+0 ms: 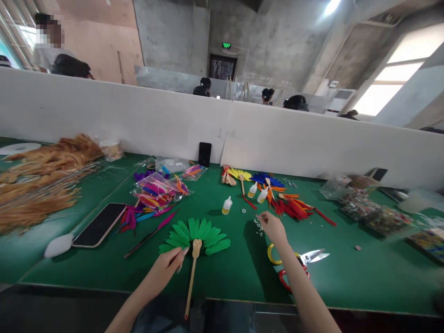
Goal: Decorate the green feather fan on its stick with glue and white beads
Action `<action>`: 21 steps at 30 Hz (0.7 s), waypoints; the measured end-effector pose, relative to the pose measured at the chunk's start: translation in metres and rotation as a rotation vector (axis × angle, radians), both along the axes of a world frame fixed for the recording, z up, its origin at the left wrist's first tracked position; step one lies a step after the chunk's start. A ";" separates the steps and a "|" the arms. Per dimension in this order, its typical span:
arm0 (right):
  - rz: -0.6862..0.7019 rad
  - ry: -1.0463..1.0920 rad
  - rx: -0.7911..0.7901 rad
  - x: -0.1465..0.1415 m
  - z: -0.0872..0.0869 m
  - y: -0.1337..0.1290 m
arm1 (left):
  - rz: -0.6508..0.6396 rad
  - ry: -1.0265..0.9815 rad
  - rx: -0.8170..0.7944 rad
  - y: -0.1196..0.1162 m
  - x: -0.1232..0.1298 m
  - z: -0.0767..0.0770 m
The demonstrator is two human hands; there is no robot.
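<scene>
A green feather fan (208, 233) lies on the green table with its wooden handle (191, 282) toward me. My left hand (169, 261) is closed at the fan's lower left edge, its fingertips against the feathers beside the wooden centre piece. To the right, my right hand (273, 227) pinches just above a scatter of small white beads (258, 226); whatever is between its fingertips is too small to make out. Under my right forearm lie scissors (314, 256) with yellow and red handles. A small glue bottle (227, 206) stands upright beyond the fan.
Two more glue bottles (262, 194) stand near yellow, blue and red feather fans (294, 208). Bagged coloured feathers (156, 189), a phone (100, 225) and dried straw-like fibre (52, 171) lie left. Bags of beads (385, 215) sit right. A white partition (156, 122) borders the table's back.
</scene>
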State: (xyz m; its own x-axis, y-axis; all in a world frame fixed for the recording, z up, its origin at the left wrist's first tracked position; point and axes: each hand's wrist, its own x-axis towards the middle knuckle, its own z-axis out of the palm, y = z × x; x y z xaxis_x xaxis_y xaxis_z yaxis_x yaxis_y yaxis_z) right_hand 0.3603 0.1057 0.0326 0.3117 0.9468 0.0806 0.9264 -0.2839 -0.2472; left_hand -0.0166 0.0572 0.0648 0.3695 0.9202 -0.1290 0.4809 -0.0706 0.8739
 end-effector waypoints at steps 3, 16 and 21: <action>-0.086 -0.087 -0.043 0.005 -0.006 -0.002 | 0.035 0.002 -0.013 0.000 -0.006 -0.004; 0.075 -0.269 -0.208 0.014 -0.030 0.009 | 0.138 -0.231 -0.206 0.007 -0.006 -0.046; 0.106 -0.292 -0.215 0.016 -0.032 0.008 | 0.198 -0.310 -0.266 0.008 -0.004 -0.042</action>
State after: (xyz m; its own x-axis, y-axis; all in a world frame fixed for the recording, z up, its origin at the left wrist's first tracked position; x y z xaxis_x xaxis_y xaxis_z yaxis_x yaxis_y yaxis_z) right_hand 0.3764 0.1135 0.0008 0.2046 0.9774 -0.0524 0.9760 -0.1996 0.0868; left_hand -0.0205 0.0649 0.0233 0.2481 0.9269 -0.2816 0.1752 0.2430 0.9541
